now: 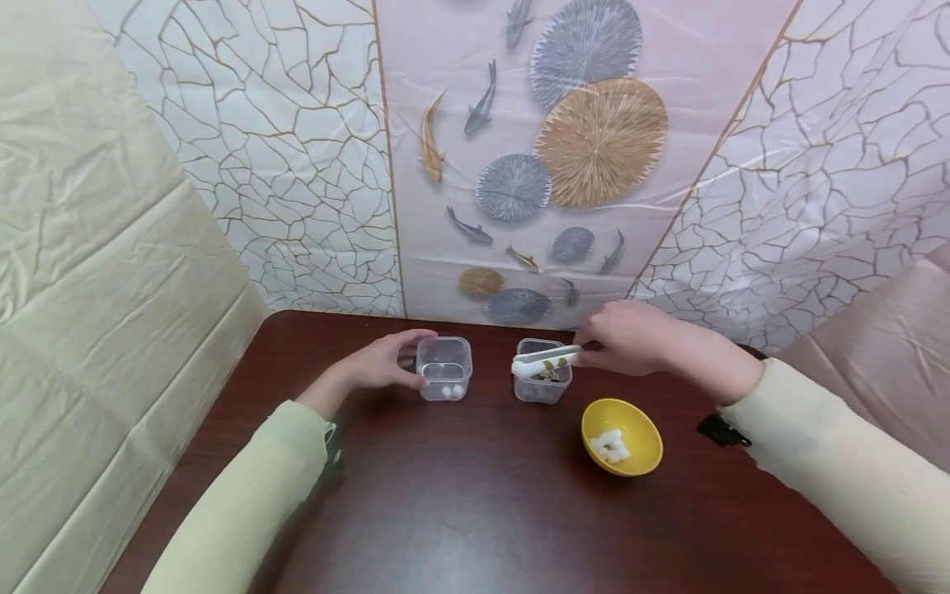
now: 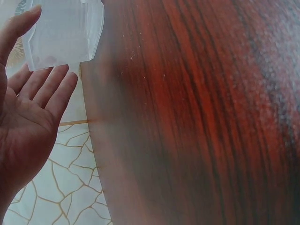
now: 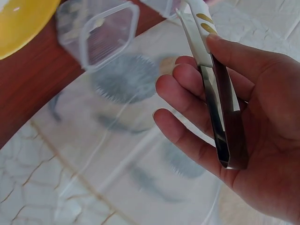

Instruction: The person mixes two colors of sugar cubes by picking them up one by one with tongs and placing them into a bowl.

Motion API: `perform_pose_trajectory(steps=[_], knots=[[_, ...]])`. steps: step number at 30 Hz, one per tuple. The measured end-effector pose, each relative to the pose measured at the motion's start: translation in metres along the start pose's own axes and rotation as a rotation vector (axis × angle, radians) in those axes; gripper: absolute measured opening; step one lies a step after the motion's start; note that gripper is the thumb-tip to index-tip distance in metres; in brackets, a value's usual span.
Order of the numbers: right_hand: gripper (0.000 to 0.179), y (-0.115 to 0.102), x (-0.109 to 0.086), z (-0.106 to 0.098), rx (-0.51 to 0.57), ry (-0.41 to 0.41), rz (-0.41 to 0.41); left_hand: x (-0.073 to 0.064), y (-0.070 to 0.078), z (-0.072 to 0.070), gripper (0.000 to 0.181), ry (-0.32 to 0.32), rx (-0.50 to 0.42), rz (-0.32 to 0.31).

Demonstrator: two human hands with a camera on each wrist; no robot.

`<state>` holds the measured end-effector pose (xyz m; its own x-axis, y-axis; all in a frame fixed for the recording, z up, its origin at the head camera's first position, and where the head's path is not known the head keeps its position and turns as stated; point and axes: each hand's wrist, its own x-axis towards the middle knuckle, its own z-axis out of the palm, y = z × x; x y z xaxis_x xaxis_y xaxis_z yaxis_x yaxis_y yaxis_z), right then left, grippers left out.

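My left hand [image 1: 378, 360] holds a clear plastic container [image 1: 445, 351] by its left side, thumb at the near corner and fingers toward the back; the left wrist view shows the thumb against its wall. Small white balls [image 1: 452, 392] lie inside. In my right hand [image 1: 631, 337] is a pair of tongs [image 3: 233, 126], metal at the handle with white ends marked in yellow-green. The tongs' white ends lie over a second clear container [image 1: 540, 394], which has small brownish pieces [image 1: 551, 375] in it. Whether the tips grip anything is unclear.
A yellow bowl [image 1: 641, 433] with white pieces [image 1: 610, 445] stands nearer me, right of the second container. Both containers sit near the back edge of the dark wooden table [image 1: 475, 495]. Behind it hangs a patterned cloth [image 1: 512, 247].
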<state>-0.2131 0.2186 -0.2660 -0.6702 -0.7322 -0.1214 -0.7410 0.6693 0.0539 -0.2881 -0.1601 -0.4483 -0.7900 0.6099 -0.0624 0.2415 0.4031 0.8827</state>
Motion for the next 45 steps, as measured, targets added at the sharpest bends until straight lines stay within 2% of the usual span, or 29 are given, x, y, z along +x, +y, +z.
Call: perform_pose_trajectory(steps=[3, 11, 16, 20, 27, 33, 39, 45], knots=[[0.035, 0.008, -0.017, 0.004, 0.013, -0.004, 0.023, -0.001, -0.001, -0.001, 0.086, 0.002, 0.010, 0.001], [0.020, 0.023, -0.060, 0.022, 0.070, -0.055, 0.132, -0.005, 0.000, -0.006, 0.086, -0.001, 0.008, 0.014], [0.012, 0.033, -0.083, 0.039, 0.077, -0.065, 0.148, -0.004, -0.001, -0.006, 0.086, -0.002, 0.005, 0.023], [0.014, 0.037, -0.095, 0.054, 0.087, -0.068, 0.154, -0.003, -0.002, -0.005, 0.086, -0.002, 0.004, 0.022], [0.022, 0.037, -0.095, 0.078, 0.130, -0.089, 0.161, -0.002, -0.003, -0.004, 0.086, -0.007, -0.011, 0.015], [0.023, 0.039, -0.092, 0.085, 0.168, -0.132, 0.185, 0.001, -0.002, -0.003, 0.086, -0.014, -0.011, 0.022], [0.035, 0.042, -0.092, 0.073, 0.181, -0.121, 0.189, 0.002, -0.002, -0.002, 0.088, -0.017, -0.010, 0.023], [0.031, 0.040, -0.077, 0.049, 0.180, -0.070, 0.146, 0.002, -0.003, -0.002, 0.088, -0.012, -0.007, 0.015]])
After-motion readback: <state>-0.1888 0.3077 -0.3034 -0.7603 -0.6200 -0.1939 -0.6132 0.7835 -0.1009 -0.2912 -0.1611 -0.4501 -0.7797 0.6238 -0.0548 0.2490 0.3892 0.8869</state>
